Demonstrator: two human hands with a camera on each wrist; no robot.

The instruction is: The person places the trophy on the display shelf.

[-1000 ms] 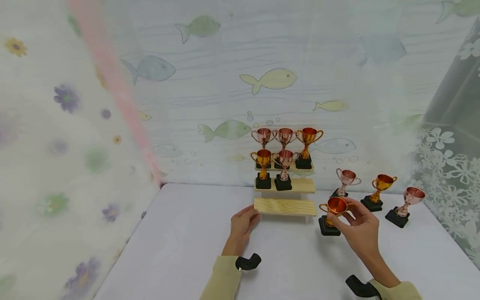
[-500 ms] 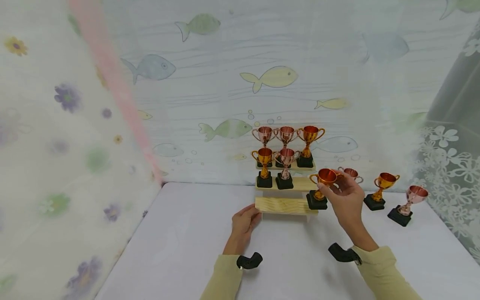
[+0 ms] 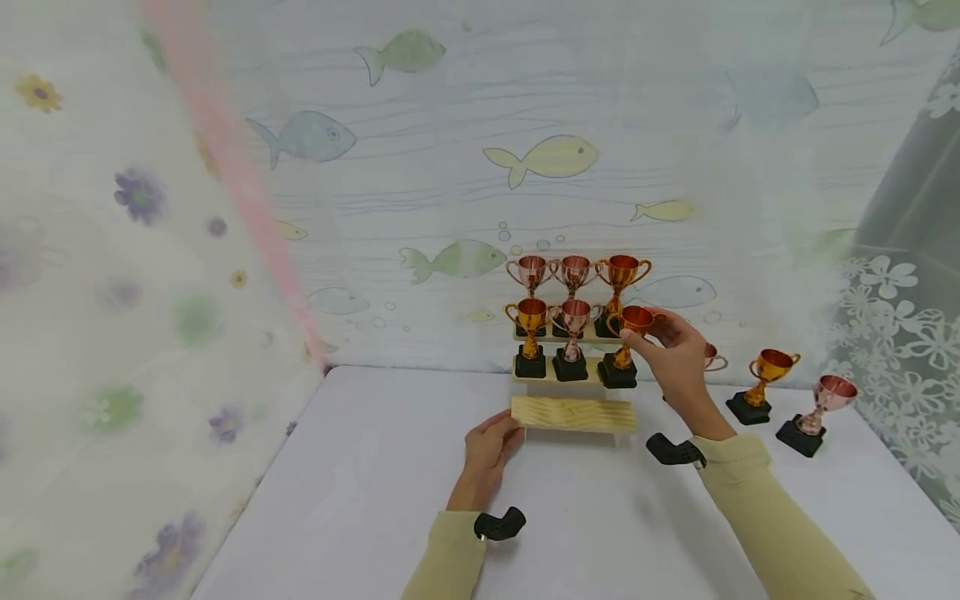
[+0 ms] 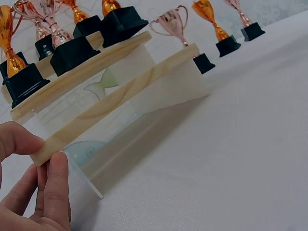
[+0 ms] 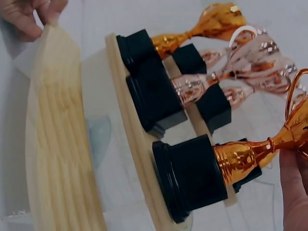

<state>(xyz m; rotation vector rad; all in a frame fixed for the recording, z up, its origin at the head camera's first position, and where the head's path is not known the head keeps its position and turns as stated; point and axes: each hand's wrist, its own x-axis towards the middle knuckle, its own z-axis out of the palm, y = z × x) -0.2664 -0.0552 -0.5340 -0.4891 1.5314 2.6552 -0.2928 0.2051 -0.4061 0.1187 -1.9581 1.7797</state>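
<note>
- Right hand (image 3: 675,354) is gripping the gold trophy (image 3: 628,343) by its cup, fingers curled round the bowl; the black base is sitting on, or just touching, the right end of the middle step (image 3: 558,373) of the wooden stepped stand.
- Left hand (image 3: 487,446) is pinching the left end of the bottom step (image 3: 573,413), thumb on top and fingers under, steadying the stand on the bench (image 3: 375,500).
- Step in hand, by my read: seating this trophy as third in the middle row, beside the rose-gold trophy (image 3: 572,340) and another gold trophy (image 3: 529,337).
- Next move calls for: base flat and fully on the step, then letting go without knocking its neighbour.
- Top step is carrying three trophies; bottom step is bare.
- Loose on the bench to the right: gold trophy (image 3: 761,385), rose-gold trophy (image 3: 816,412), one more partly hidden behind the right hand.
</note>
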